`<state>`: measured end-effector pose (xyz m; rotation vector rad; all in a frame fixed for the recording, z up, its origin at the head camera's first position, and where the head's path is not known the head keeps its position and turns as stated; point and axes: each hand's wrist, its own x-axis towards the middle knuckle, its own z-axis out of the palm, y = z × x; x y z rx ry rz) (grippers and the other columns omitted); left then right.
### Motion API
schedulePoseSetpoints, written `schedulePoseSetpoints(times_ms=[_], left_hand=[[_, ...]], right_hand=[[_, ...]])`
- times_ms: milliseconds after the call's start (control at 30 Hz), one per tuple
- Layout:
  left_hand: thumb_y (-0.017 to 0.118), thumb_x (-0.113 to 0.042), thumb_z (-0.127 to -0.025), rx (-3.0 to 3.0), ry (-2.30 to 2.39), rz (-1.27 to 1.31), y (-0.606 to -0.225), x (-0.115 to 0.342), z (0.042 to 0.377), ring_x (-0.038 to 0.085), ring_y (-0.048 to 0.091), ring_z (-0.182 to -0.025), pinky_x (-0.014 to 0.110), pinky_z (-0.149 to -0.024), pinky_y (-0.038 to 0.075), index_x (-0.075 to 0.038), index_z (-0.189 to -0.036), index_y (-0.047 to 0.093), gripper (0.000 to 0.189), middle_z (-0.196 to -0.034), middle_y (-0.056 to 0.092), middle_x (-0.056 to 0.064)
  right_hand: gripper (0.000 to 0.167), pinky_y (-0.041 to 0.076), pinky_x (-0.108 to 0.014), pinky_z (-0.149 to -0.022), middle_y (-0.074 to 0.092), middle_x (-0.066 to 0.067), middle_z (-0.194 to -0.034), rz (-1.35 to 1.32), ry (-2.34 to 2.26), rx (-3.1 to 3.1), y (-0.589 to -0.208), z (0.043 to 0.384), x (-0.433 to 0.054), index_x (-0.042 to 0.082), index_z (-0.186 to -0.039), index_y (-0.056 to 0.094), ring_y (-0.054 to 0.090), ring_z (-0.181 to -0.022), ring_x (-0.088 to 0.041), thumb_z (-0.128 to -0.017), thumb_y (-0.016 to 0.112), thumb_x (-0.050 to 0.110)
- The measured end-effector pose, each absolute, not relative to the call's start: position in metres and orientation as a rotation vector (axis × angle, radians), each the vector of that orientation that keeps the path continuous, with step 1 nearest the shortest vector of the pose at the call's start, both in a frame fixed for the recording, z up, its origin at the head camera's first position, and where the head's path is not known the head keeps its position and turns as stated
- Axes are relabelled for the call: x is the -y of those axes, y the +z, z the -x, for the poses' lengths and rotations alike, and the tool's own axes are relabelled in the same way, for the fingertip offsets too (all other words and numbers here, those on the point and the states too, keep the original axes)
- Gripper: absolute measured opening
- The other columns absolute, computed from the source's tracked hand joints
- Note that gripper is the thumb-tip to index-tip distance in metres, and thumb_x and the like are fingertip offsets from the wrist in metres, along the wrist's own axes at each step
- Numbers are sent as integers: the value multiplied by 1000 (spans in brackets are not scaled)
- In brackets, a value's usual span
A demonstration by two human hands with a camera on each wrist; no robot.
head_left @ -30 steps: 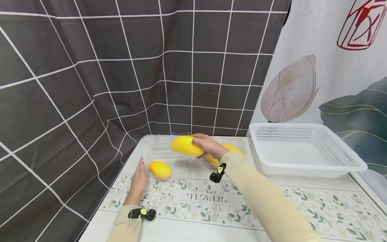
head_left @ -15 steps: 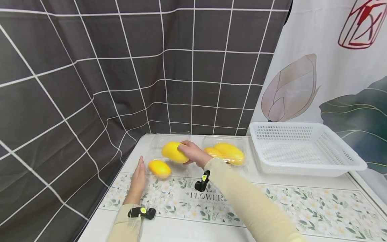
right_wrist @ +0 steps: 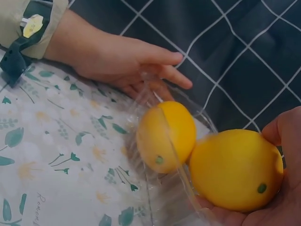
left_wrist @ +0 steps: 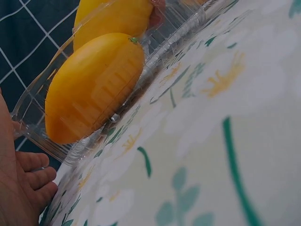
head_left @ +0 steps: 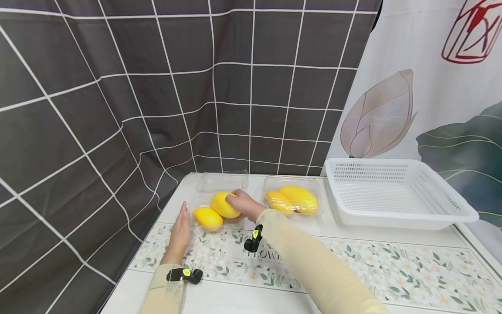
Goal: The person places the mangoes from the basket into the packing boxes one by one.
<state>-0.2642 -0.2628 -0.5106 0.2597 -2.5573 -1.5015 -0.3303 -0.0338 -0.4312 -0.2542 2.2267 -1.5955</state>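
My right hand (head_left: 246, 205) grips a yellow mango (head_left: 222, 204) over the left clear plastic box (head_left: 222, 182), whose lid is raised at the back. Another mango (head_left: 206, 218) lies in that box at its left side. In the right wrist view, the held mango (right_wrist: 237, 170) is right beside the lying mango (right_wrist: 167, 136), and my right thumb and fingers (right_wrist: 288, 132) curl round it. Along the box's left side stands my left hand (head_left: 179, 233), its fingers straight and at the clear wall. The left wrist view shows that hand (left_wrist: 26, 183) by the box corner.
A second clear plastic box (head_left: 292, 179) with two mangoes (head_left: 299, 199) stands to the right. Farther right is a white perforated basket (head_left: 396, 218). A dark gridded curtain (head_left: 231, 87) hangs behind the table, which bears a floral runner (head_left: 372, 266).
My right hand has carried the mango left and down from near the right box to beside the mango in the left box. The left hand stays put.
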Motion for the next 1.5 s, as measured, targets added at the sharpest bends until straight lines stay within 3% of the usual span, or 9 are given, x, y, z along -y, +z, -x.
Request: schedulePoseSetpoints(times_ms=[333,567,633,733,867,1000,1167,1300,1500], left_hand=[[14,-50,-109,2560,-1500,-279,-507,262,263,33,10,-155,50,-126,6,-22,-165,7,63,-169,11,9],[14,-51,-109,2551,-1485,-275,-509,262,263,35,9,-155,52,-126,7,-19,-165,10,65,-169,12,12],[14,-51,-108,2553,-1480,-274,-509,263,263,35,9,-155,53,-126,7,-18,-165,10,65,-169,12,12],[14,-50,-109,2555,-1465,-267,-510,263,263,35,10,-155,53,-126,8,-17,-164,11,65,-169,13,13],[15,-49,-109,2562,-1456,-259,-509,262,263,35,10,-155,52,-126,8,-18,-165,10,64,-169,13,13],[15,-47,-110,2567,-1456,-254,-508,262,263,34,10,-155,51,-126,7,-18,-165,9,62,-169,13,12],[15,-47,-109,2574,-1454,-271,-507,261,263,34,10,-155,51,-126,7,-18,-165,9,63,-169,12,11],[13,-51,-108,2583,-1462,-298,-507,261,263,34,9,-155,52,-125,7,-21,-165,8,65,-169,11,10],[12,-54,-107,2583,-1468,-303,-507,260,263,34,11,-155,53,-125,8,-21,-165,8,66,-169,12,9]], right_hand=[[49,63,-46,-74,58,-20,-119,223,-1510,-2300,-431,327,41,-7,-138,46,61,-95,-29,-101,47,25],[47,60,-38,-72,61,-23,-130,307,-1217,-2577,-434,326,51,-7,-145,43,61,-102,-30,-102,40,12],[47,58,-38,-72,66,-22,-121,364,-1087,-2672,-434,325,54,-3,-146,45,63,-97,-31,-101,40,6],[50,56,-37,-85,69,-18,-116,410,-936,-2782,-435,323,58,6,-147,48,63,-101,-31,-97,45,0],[55,56,-42,-93,62,-17,-128,429,-856,-2854,-434,317,60,15,-146,52,62,-109,-30,-93,53,0],[52,60,-43,-85,59,-20,-132,492,-729,-2920,-431,312,61,15,-146,52,66,-104,-33,-95,55,5],[54,59,-45,-78,56,-22,-136,487,-592,-2919,-433,308,62,17,-154,43,66,-102,-36,-103,53,31],[70,56,-48,-91,53,-24,-141,482,-520,-2897,-433,304,64,13,-158,34,58,-120,-40,-101,53,50],[85,44,-44,-110,50,-24,-145,466,-489,-2906,-436,300,63,2,-157,31,44,-136,-38,-98,54,58]])
